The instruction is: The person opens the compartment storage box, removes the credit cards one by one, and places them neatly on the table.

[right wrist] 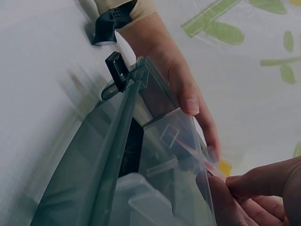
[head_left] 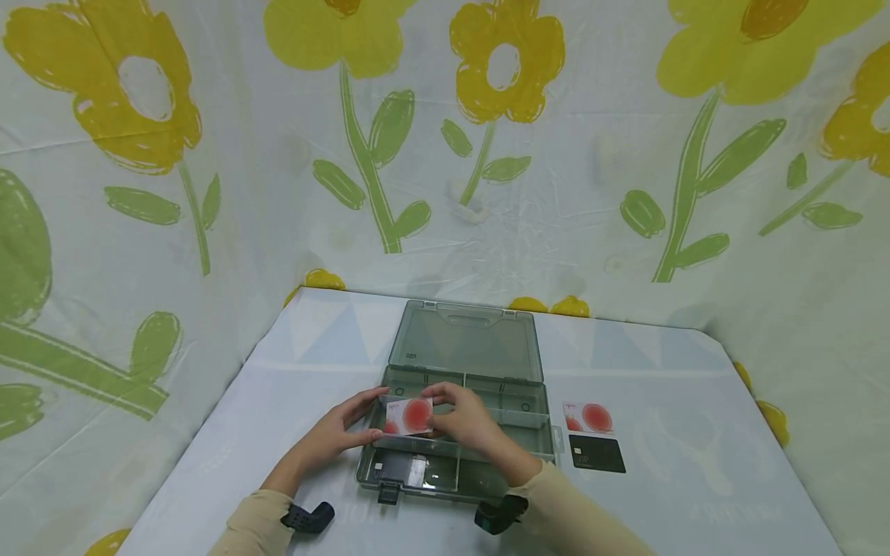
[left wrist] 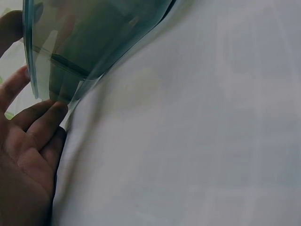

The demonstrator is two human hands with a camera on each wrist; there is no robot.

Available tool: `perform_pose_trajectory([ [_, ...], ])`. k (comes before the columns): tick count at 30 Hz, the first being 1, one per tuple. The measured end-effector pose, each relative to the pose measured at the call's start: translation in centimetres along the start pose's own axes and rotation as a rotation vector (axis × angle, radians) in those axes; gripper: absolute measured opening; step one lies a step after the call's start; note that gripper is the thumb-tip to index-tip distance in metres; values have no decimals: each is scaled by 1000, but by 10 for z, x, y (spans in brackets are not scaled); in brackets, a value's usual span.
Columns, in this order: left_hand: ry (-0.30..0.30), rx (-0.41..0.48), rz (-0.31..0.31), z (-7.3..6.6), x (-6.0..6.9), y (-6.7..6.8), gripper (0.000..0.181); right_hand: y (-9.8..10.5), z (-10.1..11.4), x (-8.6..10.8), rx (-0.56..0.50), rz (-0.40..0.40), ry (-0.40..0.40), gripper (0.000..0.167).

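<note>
A translucent grey-green compartment box [head_left: 466, 340] lies on the table with its lid folded back. My right hand [head_left: 464, 417] pinches a white card with red circles [head_left: 403, 425] by its right side, in the left middle compartment. Spread along the box's left side, my left hand [head_left: 334, 434] rests its fingertips and thumb on the edge near that card. The left wrist view shows these fingers [left wrist: 44, 120] against the box wall. A black card [head_left: 391, 468] lies in the front left compartment. In the right wrist view, the clear wall partly hides the pinched card.
Right of the box, a second red-circled card [head_left: 589, 417] lies just behind a black VIP card [head_left: 598, 454]. A latch [head_left: 388, 493] juts from the box's front edge. Flowered cloth [head_left: 556, 201] hangs around the white table [head_left: 681, 432].
</note>
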State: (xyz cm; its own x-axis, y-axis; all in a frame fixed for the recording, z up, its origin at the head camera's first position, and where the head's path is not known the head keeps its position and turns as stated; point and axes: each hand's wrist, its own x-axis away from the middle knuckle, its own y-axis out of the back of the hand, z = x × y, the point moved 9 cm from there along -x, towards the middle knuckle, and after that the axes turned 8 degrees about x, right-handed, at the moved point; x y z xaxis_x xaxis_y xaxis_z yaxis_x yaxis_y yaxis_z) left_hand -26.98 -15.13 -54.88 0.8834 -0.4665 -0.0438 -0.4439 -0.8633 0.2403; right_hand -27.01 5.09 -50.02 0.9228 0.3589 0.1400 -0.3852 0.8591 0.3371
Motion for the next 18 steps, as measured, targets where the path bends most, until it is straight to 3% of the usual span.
perform_pose_trajectory([
  [10, 15, -7, -1, 1, 0, 0, 74, 16, -5, 10, -10, 6, 9, 37],
  [18, -12, 17, 4, 0, 0, 0, 72, 32, -8, 17, -5, -5, 23, 36],
])
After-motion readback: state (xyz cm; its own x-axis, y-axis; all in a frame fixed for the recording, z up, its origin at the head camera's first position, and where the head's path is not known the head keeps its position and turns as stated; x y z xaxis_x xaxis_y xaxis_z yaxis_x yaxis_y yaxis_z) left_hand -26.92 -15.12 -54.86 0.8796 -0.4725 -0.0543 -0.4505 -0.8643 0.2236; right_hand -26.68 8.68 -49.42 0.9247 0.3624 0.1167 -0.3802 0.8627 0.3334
